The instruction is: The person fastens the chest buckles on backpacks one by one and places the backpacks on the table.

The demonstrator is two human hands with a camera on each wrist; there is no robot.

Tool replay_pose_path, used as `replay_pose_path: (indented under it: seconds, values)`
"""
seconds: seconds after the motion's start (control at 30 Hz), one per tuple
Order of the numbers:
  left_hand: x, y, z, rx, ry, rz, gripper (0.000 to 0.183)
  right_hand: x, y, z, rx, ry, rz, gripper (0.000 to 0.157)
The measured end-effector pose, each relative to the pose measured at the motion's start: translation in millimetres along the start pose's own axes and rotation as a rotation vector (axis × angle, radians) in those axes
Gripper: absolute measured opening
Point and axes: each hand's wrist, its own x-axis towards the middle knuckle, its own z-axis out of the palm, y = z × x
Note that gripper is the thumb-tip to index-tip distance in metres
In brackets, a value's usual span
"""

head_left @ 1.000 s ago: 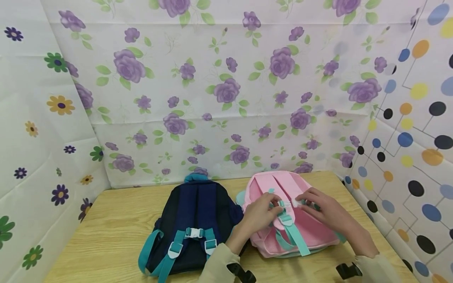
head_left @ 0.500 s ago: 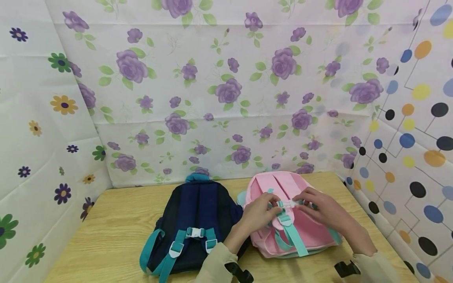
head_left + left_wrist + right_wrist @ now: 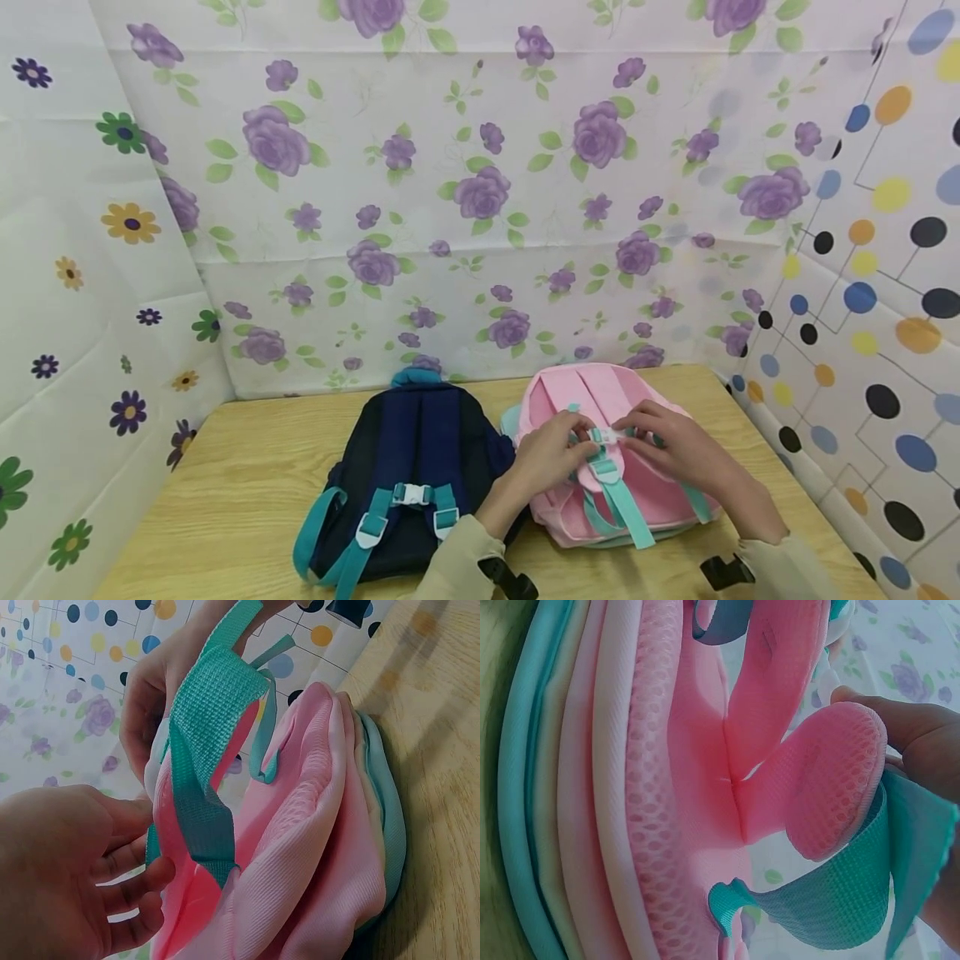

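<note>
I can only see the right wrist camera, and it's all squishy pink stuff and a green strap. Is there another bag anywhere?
Observer: Yes. A dark navy fabric backpack with teal straps lies flat beside the pink fabric backpack.
Operator: Is its little clip done up?
Observer: Its white plastic chest buckle looks joined between the two straps.
Operator: What's the other hand doing?
Observer: The left hand pinches the pink bag's teal chest strap, and the right hand pinches it from the other side.
</note>
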Motion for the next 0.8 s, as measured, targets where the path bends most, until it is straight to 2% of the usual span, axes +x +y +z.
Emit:
replay_pose_path:
  seconds: [0.23,0.57,0.8]
  values:
    - [1.1,1.8,3.2,0.019,0.002,-0.006,0.018,-1.1,0.8,1.7,-0.006,0.006,0.007,0.024]
    - [1.1,1.4,10.3,0.074,-0.014,-0.007,0.021,-1.7,1.3,7.7,0.016,-0.030,0.024,0.024]
    - [0.4,0.4,10.9,0.047,-0.029,-0.026,0.027,-2.7,2.5,5.5,0.041,-0.061,0.033,0.023]
